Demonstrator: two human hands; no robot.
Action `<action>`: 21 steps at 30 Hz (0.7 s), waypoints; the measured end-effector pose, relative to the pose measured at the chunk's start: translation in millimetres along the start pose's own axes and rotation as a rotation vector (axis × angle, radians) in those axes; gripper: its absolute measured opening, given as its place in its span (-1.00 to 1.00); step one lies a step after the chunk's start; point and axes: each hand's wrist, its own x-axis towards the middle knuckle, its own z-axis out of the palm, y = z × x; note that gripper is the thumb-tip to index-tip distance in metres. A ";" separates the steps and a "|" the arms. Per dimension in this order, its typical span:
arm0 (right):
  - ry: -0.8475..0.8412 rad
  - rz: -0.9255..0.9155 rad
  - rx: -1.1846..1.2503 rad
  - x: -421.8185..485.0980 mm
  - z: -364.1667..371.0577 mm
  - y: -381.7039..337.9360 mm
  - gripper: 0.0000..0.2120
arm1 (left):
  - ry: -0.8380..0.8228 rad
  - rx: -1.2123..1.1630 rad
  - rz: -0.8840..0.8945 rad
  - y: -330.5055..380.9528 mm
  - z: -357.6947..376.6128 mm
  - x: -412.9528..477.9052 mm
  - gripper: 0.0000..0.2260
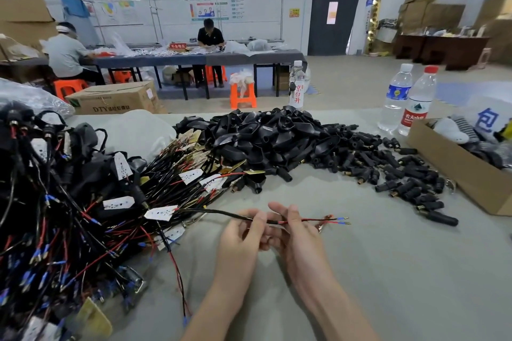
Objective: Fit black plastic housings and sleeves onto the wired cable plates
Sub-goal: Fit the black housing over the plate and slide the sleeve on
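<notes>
Both hands are up over the grey cloth-covered table [388,271], and between them runs a single thin black sheathed cable [221,212]. The left hand [243,235] has its fingers curled under the cable and its thumb laid on top, pinching it. Right beside it, knuckles nearly touching, the right hand [297,232] pinches the same cable just where the black sheath ends and the red and black wires come out. Those wires stick out to the right past the right hand and end in small blue crimp terminals [343,219].

The cable's other end runs left to a white-taped flat plate [160,213]. That plate lies at the edge of the big tangle of wired cable plates [69,202] filling the left side of the table.

Beyond the hands, mid-table, sits a heap of black plastic housings [266,135]. To its right is a looser spread of short black cylindrical sleeves [401,171], some with brass tips showing. Both piles lie well apart from the hands.

At the far right is an open brown cardboard box [465,171], and behind it two clear plastic water bottles [396,97] stand upright, side by side.
</notes>
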 end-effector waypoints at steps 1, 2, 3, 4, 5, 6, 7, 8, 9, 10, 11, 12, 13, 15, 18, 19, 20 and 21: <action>0.009 -0.026 -0.054 -0.1 0.4 0.2 -0.68 | 0.015 -0.034 -0.005 2.0 -0.6 0.9 -0.81; 0.012 -0.058 -0.127 -0.4 0.8 -0.5 -0.73 | 0.043 -0.073 -0.006 4.0 -1.7 1.7 -0.79; 0.011 -0.100 -0.231 -0.2 1.0 -1.1 -0.79 | 0.076 -0.095 0.008 5.7 -3.5 2.7 -0.78; 0.013 -0.151 -0.379 0.2 0.5 -1.5 -0.84 | 0.104 -0.094 0.037 8.2 -4.7 3.2 -0.77; 0.018 -0.210 -0.561 1.7 -0.5 -1.5 -0.86 | 0.124 -0.085 0.073 10.9 -6.3 3.3 -0.78; 0.024 -0.266 -0.743 3.5 -2.1 -0.7 -0.85 | 0.134 -0.086 0.113 13.6 -8.5 3.5 -0.81; 0.037 -0.306 -0.887 5.3 -2.6 0.3 -0.83 | 0.138 -0.098 0.146 16.0 -10.6 3.5 -0.87; 0.063 -0.329 -0.980 7.0 -1.8 0.9 -0.81 | 0.139 -0.119 0.167 18.2 -12.6 3.2 -0.91; 0.097 -0.338 -1.034 9.6 0.1 1.7 -0.80 | 0.144 -0.141 0.176 20.2 -14.7 2.6 -0.93; 0.134 -0.335 -1.076 14.1 2.5 2.1 -0.78 | 0.152 -0.160 0.174 21.8 -16.9 2.2 -0.93; 0.165 -0.323 -1.117 20.2 5.4 2.4 -0.77 | 0.167 -0.181 0.166 23.1 -18.5 2.1 -0.92; 0.183 -0.308 -1.165 28.3 8.7 2.3 -0.75 | 0.187 -0.207 0.152 23.8 -20.5 2.7 -0.89; 0.184 -0.290 -1.215 37.1 13.0 1.7 -0.73 | 0.210 -0.236 0.136 24.3 -22.8 3.8 -0.85; 0.173 -0.231 -1.325 55.6 23.1 -1.2 -0.66 | 0.253 -0.287 0.097 24.6 -27.3 8.9 -0.78; 0.221 -0.202 -1.638 81.9 33.4 -2.8 -0.56 | 0.327 -0.336 0.031 21.8 -34.9 16.6 -0.78; 0.244 -0.201 -1.723 88.0 35.2 -2.5 -0.55 | 0.346 -0.344 0.020 20.6 -36.4 18.1 -0.78; 0.254 -0.202 -1.772 92.8 35.4 -1.5 -0.56 | 0.359 -0.342 0.015 19.5 -37.3 19.1 -0.78; 0.253 -0.208 -1.795 96.2 34.2 0.1 -0.59 | 0.364 -0.337 0.013 19.4 -37.1 19.7 -0.76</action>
